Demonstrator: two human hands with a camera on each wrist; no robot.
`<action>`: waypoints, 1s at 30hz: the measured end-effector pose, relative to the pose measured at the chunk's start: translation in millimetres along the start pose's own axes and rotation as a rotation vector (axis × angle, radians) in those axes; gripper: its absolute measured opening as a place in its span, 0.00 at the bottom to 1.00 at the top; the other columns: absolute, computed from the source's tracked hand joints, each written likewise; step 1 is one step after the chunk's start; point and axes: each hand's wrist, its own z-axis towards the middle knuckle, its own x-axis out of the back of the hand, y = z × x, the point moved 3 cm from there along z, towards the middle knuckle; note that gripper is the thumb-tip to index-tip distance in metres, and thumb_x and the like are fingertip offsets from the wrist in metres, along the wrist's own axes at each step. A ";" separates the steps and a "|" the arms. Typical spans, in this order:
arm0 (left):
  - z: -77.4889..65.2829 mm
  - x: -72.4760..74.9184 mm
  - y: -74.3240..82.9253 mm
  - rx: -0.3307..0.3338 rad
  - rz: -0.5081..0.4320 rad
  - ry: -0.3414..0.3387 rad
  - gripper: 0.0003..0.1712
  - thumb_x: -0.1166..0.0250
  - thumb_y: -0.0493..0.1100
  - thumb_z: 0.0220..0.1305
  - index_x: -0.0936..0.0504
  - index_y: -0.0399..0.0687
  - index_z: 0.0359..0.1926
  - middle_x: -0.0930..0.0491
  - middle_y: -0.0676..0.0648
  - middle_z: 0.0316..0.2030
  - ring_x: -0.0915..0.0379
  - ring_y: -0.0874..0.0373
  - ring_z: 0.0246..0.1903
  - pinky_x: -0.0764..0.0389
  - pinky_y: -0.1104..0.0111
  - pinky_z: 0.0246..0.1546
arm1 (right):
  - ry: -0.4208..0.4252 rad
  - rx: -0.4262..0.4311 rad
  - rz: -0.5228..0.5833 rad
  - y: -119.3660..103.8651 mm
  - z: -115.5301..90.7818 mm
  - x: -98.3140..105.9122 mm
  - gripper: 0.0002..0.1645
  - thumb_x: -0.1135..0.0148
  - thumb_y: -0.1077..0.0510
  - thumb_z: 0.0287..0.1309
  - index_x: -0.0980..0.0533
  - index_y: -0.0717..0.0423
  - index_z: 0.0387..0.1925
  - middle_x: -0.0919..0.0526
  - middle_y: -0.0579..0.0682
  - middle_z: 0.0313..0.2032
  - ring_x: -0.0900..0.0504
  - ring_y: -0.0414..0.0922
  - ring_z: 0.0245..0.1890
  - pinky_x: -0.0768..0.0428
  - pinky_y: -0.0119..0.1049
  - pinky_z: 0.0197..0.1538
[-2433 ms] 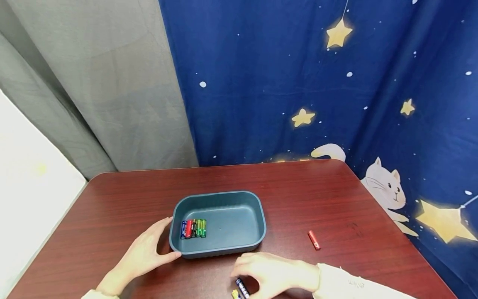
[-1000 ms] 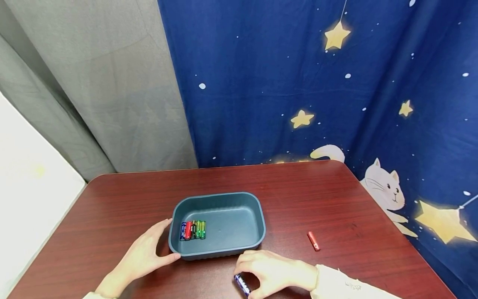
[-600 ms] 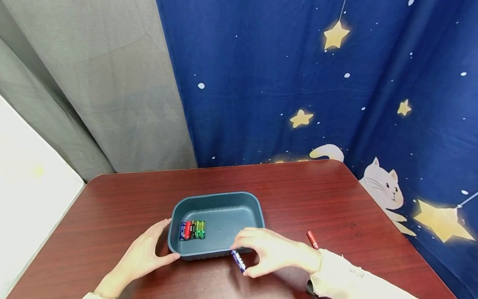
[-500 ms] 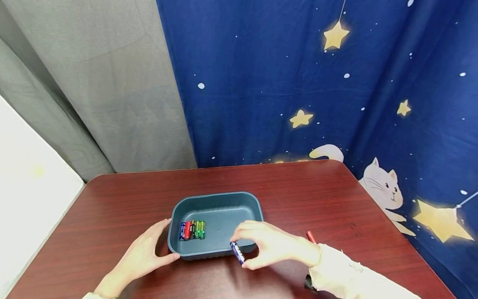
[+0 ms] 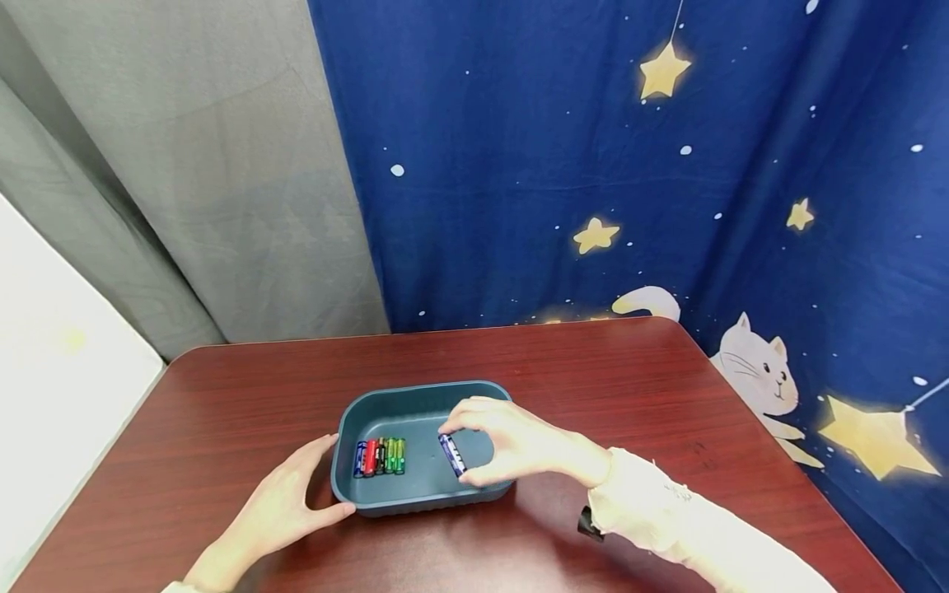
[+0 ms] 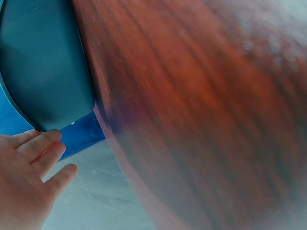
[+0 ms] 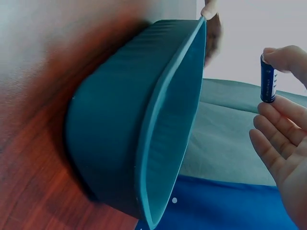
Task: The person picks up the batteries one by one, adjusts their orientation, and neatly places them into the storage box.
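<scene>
My right hand pinches a blue-and-white battery by its two ends, thumb at one and fingertips at the other. The battery is held over the teal plastic bin. In the right wrist view the battery appears beyond the bin's rim, clear of it. My left hand rests at the bin's left end, its thumb and fingertips against the rim with the fingers extended. Inside the bin, on the left, several batteries lie side by side: a blue one, a red one, a black one and green ones.
The bin stands on a dark red wooden table. A gray curtain and a blue curtain hang behind it. A white surface lies along the left. A black device sits under the right sleeve.
My right hand has lifted the blue-and-white battery from the table near the front and carried it forward and left over the bin. The arm now covers the loose red battery. The left hand stays put.
</scene>
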 end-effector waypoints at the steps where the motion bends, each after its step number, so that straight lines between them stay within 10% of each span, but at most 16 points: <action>1: -0.5 0.1 -0.2 0.000 -0.001 0.002 0.54 0.34 0.71 0.39 0.34 0.41 0.61 0.31 0.43 0.56 0.36 0.48 0.56 0.31 0.49 0.52 | -0.005 -0.007 0.004 1.0 2.5 -0.8 0.29 0.29 0.52 0.39 0.25 0.55 0.47 0.24 0.45 0.43 0.28 0.37 0.46 0.29 0.25 0.51; 30: -3.3 1.4 3.3 0.018 -0.006 -0.013 0.52 0.34 0.70 0.39 0.34 0.43 0.61 0.31 0.43 0.57 0.35 0.48 0.56 0.30 0.48 0.51 | -0.199 -0.202 -0.099 45.8 52.3 -56.5 0.30 0.31 0.49 0.42 0.24 0.54 0.49 0.23 0.45 0.43 0.27 0.39 0.45 0.29 0.26 0.52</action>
